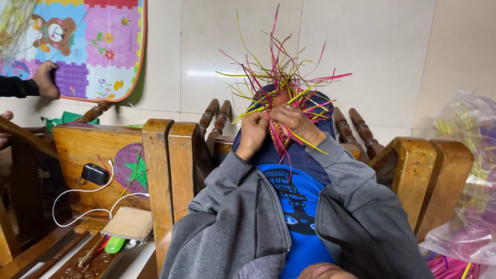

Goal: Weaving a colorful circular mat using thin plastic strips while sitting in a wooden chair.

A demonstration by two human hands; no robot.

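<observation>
Centrally, a small woven piece [281, 101] of pink and yellow strips is gripped between both hands: left hand [252, 133] closed on its lower edge, right hand [295, 123] pinching strands, seemingly for tension. Beyond the right hand, a plastic bag [467, 175] of strips is kept.

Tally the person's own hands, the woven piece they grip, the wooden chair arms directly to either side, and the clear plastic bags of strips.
Own hands: 2, left hand and right hand
Woven piece: 1
Wooden chair arms: 2
Clear plastic bag: 1
Total: 6
</observation>
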